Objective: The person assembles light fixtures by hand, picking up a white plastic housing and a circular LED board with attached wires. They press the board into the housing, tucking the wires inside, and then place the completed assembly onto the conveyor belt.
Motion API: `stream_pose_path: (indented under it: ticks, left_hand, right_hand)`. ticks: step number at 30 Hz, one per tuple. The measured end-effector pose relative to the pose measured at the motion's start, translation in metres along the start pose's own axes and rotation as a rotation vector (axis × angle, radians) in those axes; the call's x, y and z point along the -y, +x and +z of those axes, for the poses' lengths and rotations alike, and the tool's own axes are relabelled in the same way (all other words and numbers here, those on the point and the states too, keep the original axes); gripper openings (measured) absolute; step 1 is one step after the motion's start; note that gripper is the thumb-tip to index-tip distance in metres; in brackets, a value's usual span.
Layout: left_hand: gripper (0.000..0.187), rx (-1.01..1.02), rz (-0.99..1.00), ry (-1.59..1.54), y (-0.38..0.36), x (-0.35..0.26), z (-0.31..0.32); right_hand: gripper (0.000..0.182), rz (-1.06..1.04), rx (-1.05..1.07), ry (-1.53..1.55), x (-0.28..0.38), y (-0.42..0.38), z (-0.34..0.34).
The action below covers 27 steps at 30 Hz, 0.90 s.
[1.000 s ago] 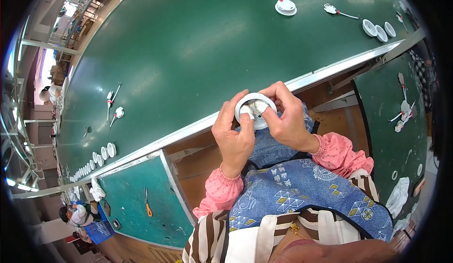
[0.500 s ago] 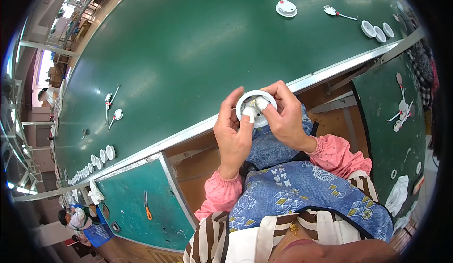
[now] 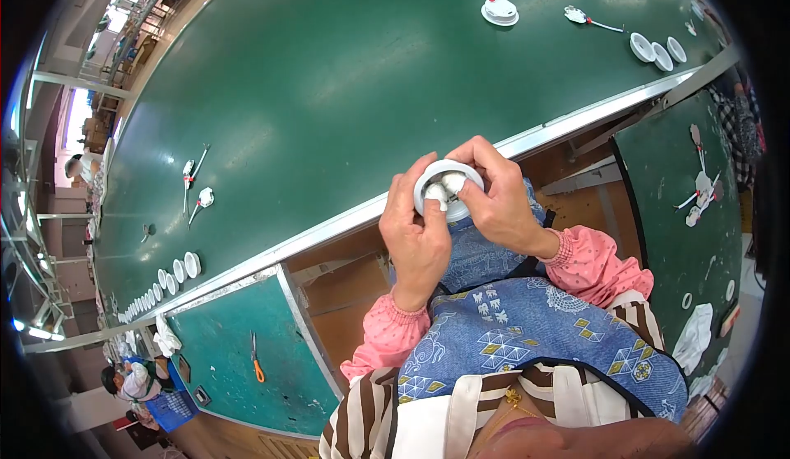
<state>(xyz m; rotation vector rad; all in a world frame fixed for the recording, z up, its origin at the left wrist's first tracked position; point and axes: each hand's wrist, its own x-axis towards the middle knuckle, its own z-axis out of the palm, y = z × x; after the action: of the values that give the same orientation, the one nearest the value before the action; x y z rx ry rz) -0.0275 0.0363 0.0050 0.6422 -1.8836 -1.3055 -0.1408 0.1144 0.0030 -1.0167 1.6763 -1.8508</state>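
In front of me, just off the table's edge, both hands grip a round white cup-shaped housing with a wide rim, like a small lamp shell. Around its left side curl the fingers of my left hand, the thumb pressed inside. My right hand holds the right side, its thumb also pushed into the opening. Both thumbs wear white coverings. Under them, the contents of the housing are mostly hidden.
The green conveyor-like table has a metal edge. White cups line its left side; more cups and a wired round piece lie right. Orange-handled scissors rest on the left side board. A co-worker sits far left.
My left fingers have closed in against the housing's rim, where one was raised before. The left hand has shifted slightly right, and both thumbs stay inside the opening.
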Motion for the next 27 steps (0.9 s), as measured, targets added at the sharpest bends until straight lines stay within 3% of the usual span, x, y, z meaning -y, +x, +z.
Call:
stream_pose_path:
  ticks: [5,9,12,14,16,17,20,22,26,27]
  left_hand:
    - [0.036,-0.006,-0.004,0.02,0.009,0.004,0.006]
    - [0.047,0.113,-0.19,-0.12,0.01,0.004,-0.006]
    - [0.052,0.077,-0.309,-0.361,0.009,-0.022,-0.005]
    - [0.061,0.285,-0.348,-0.504,0.011,0.008,-0.032]
    - [0.064,0.181,-0.424,-0.835,0.017,-0.007,-0.018]
    - [0.057,0.138,-0.389,-0.873,0.02,-0.004,-0.014]
    - [0.042,0.211,-0.342,-0.655,0.041,0.012,-0.019]
    - [0.029,0.138,-0.209,-0.32,0.058,0.016,-0.018]
    - [0.029,0.044,0.317,0.378,0.126,0.04,-0.002]
    - [0.028,0.046,0.332,0.409,0.143,0.045,0.005]
  right_hand:
    - [0.017,-0.026,-0.045,-0.031,-0.008,0.004,0.004]
    - [0.015,0.055,-0.011,0.096,-0.003,0.008,0.0]
    - [0.016,0.062,-0.003,0.177,-0.004,0.011,-0.006]
    - [0.016,0.033,-0.004,0.234,-0.006,0.011,-0.01]
    - [0.016,-0.009,0.09,0.125,0.0,0.009,-0.012]
    - [0.017,-0.017,0.125,0.112,0.0,0.01,-0.01]
    - [0.026,-0.062,0.166,0.049,-0.013,0.018,-0.014]
    - [0.029,-0.029,0.165,-0.024,-0.008,0.023,-0.031]
    - [0.028,-0.03,-0.052,-0.296,-0.034,0.041,-0.09]
    - [0.026,-0.089,-0.145,-0.446,-0.047,0.053,-0.113]
